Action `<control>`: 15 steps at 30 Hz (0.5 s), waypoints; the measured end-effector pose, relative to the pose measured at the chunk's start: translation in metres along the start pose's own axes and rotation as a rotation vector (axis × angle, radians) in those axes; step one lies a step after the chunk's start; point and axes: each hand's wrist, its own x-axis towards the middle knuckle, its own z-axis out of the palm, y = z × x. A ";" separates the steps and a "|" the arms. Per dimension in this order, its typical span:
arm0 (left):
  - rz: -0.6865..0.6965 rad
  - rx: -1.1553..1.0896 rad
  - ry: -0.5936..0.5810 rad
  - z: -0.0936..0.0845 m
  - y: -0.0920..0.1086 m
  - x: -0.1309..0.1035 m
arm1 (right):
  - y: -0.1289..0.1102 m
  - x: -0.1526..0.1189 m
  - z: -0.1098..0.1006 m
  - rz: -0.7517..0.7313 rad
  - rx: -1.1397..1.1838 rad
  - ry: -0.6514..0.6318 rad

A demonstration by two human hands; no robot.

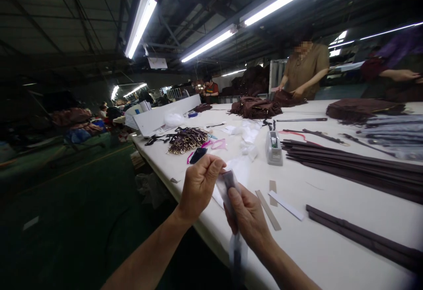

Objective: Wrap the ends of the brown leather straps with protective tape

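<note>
Along the worktop's near left edge: we have a dark, clear-sleeved strip raised in our hands.
Strip's long axis: close to upright, leaning slightly, its top end pointing up and a little to our left, its blurred lower end hanging down by the edge.
Right hand: its fingers hold the strip, thumb pressed on the face below the top end.
Left hand: its fingers are pinched narrow at that end; we cannot tell whether plastic lies between them.
Beyond our right hand: two beige slips, a white slip and, farther in, a tape dispenser.
</note>
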 end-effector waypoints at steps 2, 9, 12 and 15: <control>0.092 0.078 -0.053 -0.003 0.001 -0.001 | -0.001 0.001 0.000 -0.002 -0.010 0.025; 0.096 0.278 -0.127 -0.002 0.005 0.003 | -0.010 0.005 -0.001 0.009 0.005 -0.007; 0.042 0.222 -0.078 0.002 0.003 0.006 | -0.011 0.006 -0.001 0.015 0.025 -0.024; -0.068 -0.024 -0.072 0.003 -0.001 0.011 | -0.008 0.007 -0.002 0.007 0.016 -0.034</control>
